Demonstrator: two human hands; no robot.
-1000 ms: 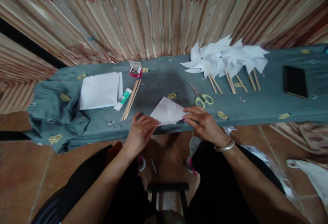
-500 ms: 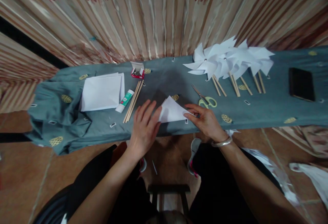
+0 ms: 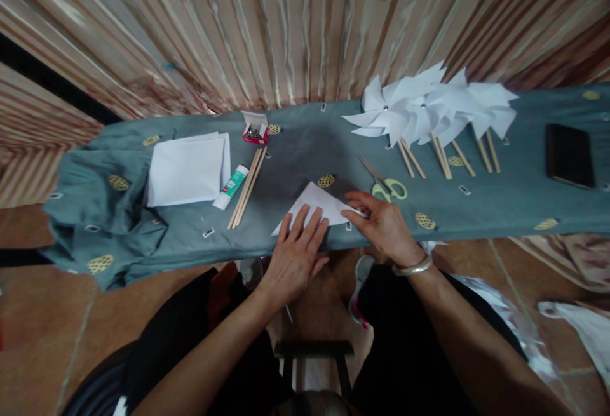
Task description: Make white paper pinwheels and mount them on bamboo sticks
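- Paper (image 3: pixel 320 205), folded into a white triangle, lies on the near edge of the table (image 3: pixel 295 149), just in front of the person.
- Left hand (image 3: pixel 296 252) lies flat on the near part of the paper, fingers spread and straight; its grip is apart and closes on nothing.
- Right hand (image 3: pixel 384 225) touches the right corner of the paper with its fingertips; if thumb and finger pinch the corner or only press on it, I cannot tell.
- For a clean fold, I think the flat palm should press the paper down so it does not slide on the soft cloth.
- The two edges should meet exactly at the corner before the crease is pressed.
- Then a fingertip can go along the fold from the middle outward, firmly and slowly.
- Scissors (image 3: pixel 385 184) lie just beyond the right hand, so the wrist should stay low and not push them.
- Glue stick (image 3: pixel 230 185) and wooden sticks (image 3: pixel 246 186) are to the left, apart from the paper, and finished pinwheels (image 3: pixel 429 108) lie further back.
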